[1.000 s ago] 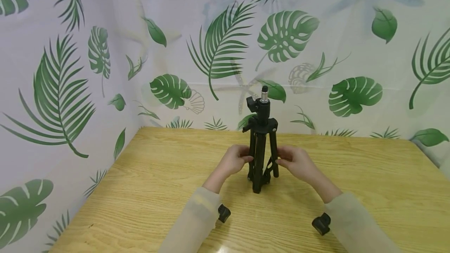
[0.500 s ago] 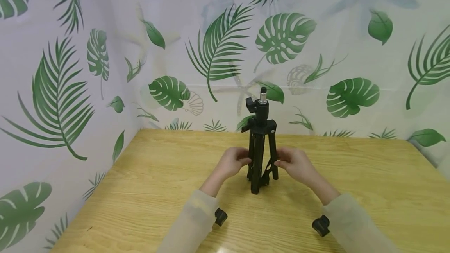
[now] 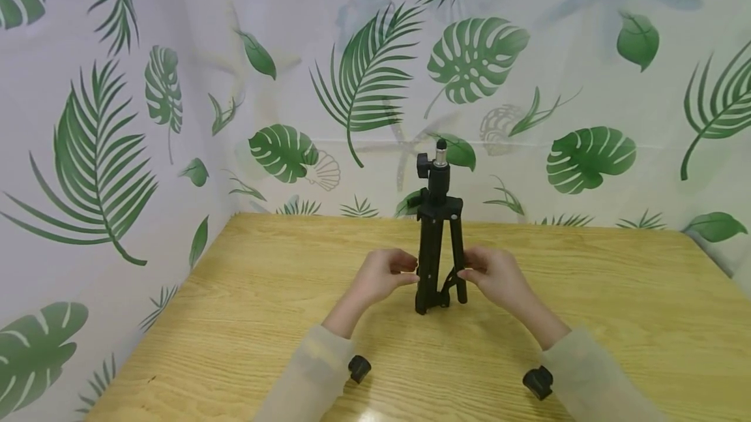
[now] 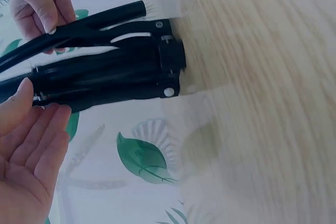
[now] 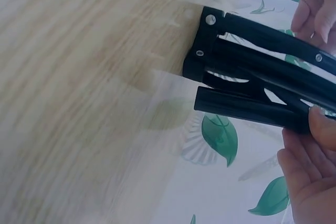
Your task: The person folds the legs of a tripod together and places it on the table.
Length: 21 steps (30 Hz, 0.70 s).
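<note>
Black tripod [image 3: 433, 246] held upright, legs folded nearly together, at 12 o'clock from person, above wooden table [image 3: 264, 311]; contact of feet with wood hard to tell. Tripod pinched low at 4 o'clock by thumb and fingers of right hand [image 3: 497, 274]. At 8 o'clock, touched lightly by left hand [image 3: 381, 274], fingers relaxed, unclenched. Leaf-printed backdrop [image 3: 510, 96] seen beyond.

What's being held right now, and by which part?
The black tripod: the right hand pinches one leg in its lower half, between thumb and fingers. The left hand is at the opposite side; whether it grips cannot be told.
</note>
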Available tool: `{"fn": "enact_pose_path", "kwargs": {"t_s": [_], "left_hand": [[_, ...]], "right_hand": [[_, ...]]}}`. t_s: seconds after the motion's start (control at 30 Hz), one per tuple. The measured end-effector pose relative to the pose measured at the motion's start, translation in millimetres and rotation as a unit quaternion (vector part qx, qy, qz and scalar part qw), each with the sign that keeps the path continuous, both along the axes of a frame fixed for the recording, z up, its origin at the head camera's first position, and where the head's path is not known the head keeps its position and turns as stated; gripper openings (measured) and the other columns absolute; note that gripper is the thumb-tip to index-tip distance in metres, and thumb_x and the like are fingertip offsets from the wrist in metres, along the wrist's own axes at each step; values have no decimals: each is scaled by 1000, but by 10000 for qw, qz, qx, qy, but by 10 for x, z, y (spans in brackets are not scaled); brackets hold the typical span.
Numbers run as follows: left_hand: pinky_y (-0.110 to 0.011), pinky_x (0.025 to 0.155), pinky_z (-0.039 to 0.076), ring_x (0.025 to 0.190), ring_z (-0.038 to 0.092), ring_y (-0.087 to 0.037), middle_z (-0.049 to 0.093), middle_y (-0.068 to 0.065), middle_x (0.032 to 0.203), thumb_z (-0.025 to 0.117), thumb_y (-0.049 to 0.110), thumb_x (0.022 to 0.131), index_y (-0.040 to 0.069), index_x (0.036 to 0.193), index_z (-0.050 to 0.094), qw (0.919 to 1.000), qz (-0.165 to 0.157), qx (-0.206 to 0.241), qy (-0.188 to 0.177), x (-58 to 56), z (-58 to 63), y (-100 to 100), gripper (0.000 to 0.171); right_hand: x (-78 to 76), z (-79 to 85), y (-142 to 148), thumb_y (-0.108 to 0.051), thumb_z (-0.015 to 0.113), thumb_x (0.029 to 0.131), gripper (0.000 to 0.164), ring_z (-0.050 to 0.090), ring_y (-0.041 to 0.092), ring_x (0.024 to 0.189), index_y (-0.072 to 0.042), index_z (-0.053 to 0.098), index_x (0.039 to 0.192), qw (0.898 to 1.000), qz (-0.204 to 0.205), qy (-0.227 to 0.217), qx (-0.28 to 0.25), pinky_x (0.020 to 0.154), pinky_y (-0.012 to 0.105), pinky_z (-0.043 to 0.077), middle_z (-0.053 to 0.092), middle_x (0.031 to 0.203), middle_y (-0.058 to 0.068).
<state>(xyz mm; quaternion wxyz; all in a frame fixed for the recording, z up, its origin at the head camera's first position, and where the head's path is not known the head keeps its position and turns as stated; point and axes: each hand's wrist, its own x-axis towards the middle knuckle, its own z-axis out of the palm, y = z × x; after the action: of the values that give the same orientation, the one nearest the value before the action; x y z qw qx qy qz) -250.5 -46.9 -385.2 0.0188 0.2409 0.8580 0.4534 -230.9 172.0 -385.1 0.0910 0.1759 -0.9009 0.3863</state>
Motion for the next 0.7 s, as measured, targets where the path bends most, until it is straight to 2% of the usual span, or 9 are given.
{"fn": "enact_pose_path", "kwargs": {"t_s": [0.33, 0.57, 0.7], "left_hand": [[-22, 61, 47, 72, 61, -13, 65, -6, 85, 71, 20, 75, 2, 92, 67, 9986, 523, -10, 122, 33, 5, 131, 25], [-19, 58, 46, 69, 60, -11, 66, -4, 79, 71, 21, 75, 3, 85, 68, 9932, 828, -250, 779, 43, -25, 202, 21], [-19, 57, 46, 68, 59, -11, 66, -3, 78, 71, 21, 75, 3, 85, 69, 9912, 910, -343, 901, 47, -27, 215, 20]], "right_hand": [[93, 8, -53, -4, 70, 73, 21, 63, 26, 76, 3, 63, 92, 9989, -317, 319, 143, 65, 37, 50, 65, 84, 13], [112, -1, -86, -6, 70, 74, 25, 63, 27, 78, 3, 62, 96, 9983, -476, 282, 189, 65, 37, 50, 65, 86, 14], [110, 8, -104, -7, 70, 75, 25, 63, 28, 78, 4, 62, 97, 9981, -511, 298, 184, 65, 38, 50, 65, 86, 15]]}}
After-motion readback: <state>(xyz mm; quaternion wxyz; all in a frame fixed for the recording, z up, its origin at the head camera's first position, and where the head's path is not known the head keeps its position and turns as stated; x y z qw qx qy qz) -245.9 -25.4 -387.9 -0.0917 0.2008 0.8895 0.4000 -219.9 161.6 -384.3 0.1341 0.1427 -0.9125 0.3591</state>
